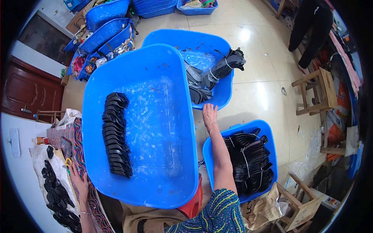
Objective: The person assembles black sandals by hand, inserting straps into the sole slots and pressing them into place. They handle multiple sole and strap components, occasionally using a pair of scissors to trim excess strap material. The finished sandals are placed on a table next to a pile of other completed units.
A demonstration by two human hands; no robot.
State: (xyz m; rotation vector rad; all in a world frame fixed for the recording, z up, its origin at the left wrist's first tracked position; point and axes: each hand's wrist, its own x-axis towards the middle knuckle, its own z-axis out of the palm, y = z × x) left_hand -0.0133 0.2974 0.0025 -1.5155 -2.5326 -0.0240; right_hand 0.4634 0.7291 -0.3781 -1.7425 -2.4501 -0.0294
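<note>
My right hand (210, 115) reaches forward, its fingers bent over the near rim of a blue plastic tub (226, 93). Inside that tub lie tied bundles of dark grey curved pieces (227, 66). Down at the left, my left hand (80, 185) rests with fingers stretched out beside a yellow loop (68, 161), which looks like a scissors handle. Between my arms sits a large blue tub (157, 136) holding one row of overlapping black curved pieces (116, 136). Loose black pieces (56, 190) lie on pale sheeting left of my left hand.
A smaller blue tub (274, 155) full of tied black pieces stands right of my right forearm. Wooden stools (330, 89) stand at the right. More blue tubs (105, 17) are stacked at the far left. A person in dark trousers (311, 31) is at the far right.
</note>
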